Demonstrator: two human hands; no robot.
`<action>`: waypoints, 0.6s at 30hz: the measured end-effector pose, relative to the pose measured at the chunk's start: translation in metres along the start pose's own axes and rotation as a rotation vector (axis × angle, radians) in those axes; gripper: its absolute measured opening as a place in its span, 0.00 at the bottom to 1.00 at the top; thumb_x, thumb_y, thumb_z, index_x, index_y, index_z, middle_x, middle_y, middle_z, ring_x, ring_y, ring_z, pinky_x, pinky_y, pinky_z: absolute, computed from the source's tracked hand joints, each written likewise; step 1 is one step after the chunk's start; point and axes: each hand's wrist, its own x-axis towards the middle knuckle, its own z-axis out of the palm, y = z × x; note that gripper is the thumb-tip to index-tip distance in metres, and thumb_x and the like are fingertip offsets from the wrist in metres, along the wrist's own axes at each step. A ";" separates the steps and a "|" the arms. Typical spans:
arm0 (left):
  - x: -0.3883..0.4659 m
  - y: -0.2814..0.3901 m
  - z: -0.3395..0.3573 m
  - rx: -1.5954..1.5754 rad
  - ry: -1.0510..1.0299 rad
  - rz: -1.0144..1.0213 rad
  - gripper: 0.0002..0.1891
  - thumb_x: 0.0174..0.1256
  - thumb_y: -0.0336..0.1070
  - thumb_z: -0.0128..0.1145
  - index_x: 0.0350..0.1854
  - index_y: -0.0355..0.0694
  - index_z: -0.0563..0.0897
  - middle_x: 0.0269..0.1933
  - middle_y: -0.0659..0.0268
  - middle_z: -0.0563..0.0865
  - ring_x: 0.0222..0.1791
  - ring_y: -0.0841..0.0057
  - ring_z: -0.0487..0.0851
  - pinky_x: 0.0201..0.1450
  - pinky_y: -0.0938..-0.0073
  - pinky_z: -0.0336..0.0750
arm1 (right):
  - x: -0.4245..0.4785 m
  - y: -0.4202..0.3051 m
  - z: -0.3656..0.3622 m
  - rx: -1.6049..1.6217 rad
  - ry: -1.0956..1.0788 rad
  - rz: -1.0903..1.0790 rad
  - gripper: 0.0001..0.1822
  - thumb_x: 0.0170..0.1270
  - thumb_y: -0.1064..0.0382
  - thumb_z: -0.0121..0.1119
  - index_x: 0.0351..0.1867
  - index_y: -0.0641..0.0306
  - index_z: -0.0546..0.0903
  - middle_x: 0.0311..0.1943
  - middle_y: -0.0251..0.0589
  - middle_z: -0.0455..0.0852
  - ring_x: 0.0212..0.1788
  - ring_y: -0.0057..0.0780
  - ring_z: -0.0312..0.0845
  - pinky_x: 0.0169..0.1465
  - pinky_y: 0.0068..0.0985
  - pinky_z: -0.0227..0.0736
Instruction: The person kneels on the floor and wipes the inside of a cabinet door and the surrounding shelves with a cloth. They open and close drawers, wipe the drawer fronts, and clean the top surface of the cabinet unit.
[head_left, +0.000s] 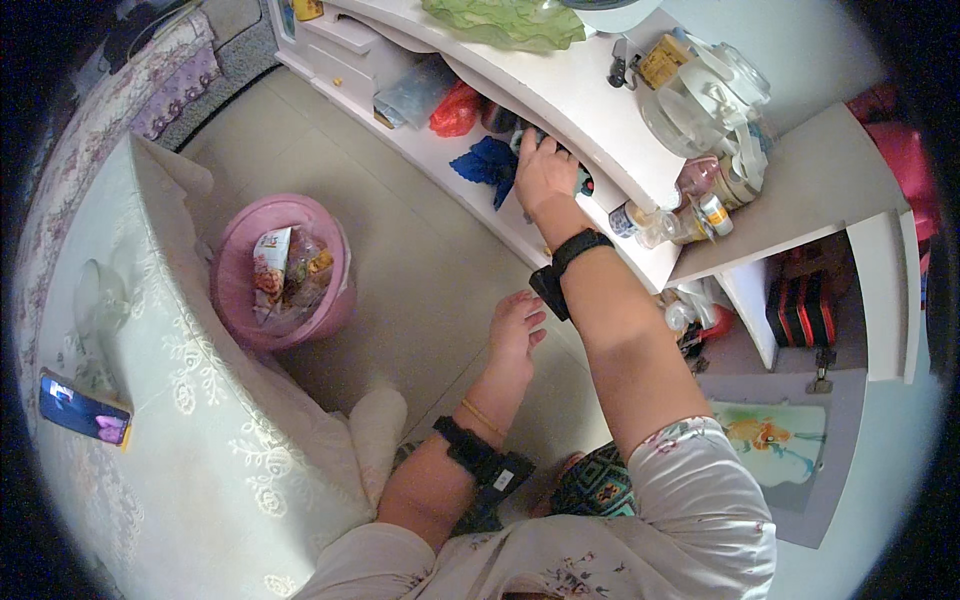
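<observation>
My right hand (547, 174) reaches under the upper white shelf, over the lower one. Its fingertips are at dark and pale items beneath the shelf edge; whether they grip anything is hidden. Just left of it on the lower shelf (442, 150) lie a blue leaf-shaped thing (486, 163) and a red plastic bag (455, 109). To its right stands a small printed container (624, 218). My left hand (514, 330) hangs over the tiled floor, fingers apart and slightly curled, with nothing in it. Black bands are strapped around both forearms.
A pink waste bin (341, 300) with wrappers stands beside a table with a lace-patterned cloth (187, 450), on which a phone (84, 407) lies. Clear containers (682, 120) and a folding knife (618, 64) are on the upper shelf. A clipped painting (772, 442) is at the right.
</observation>
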 end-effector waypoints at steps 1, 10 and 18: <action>-0.003 0.002 0.001 -0.010 0.003 0.002 0.16 0.54 0.39 0.52 0.46 0.46 0.71 0.40 0.70 0.77 0.40 0.77 0.73 0.38 0.74 0.67 | 0.001 0.001 0.001 -0.005 -0.008 -0.004 0.20 0.60 0.62 0.41 0.54 0.59 0.67 0.43 0.51 0.75 0.41 0.44 0.77 0.50 0.44 0.64; -0.004 -0.003 0.002 -0.001 -0.024 0.001 0.17 0.52 0.39 0.53 0.46 0.47 0.71 0.40 0.71 0.77 0.40 0.77 0.73 0.39 0.74 0.67 | -0.031 0.017 -0.006 -0.184 0.155 -0.293 0.20 0.55 0.63 0.45 0.52 0.58 0.70 0.29 0.43 0.78 0.28 0.37 0.77 0.40 0.35 0.67; -0.008 -0.010 0.003 0.062 -0.035 0.019 0.17 0.57 0.43 0.52 0.49 0.49 0.71 0.45 0.67 0.79 0.40 0.75 0.74 0.40 0.71 0.70 | -0.077 0.052 -0.018 -0.029 0.260 -0.387 0.18 0.51 0.66 0.48 0.46 0.56 0.72 0.31 0.44 0.76 0.34 0.38 0.76 0.44 0.33 0.69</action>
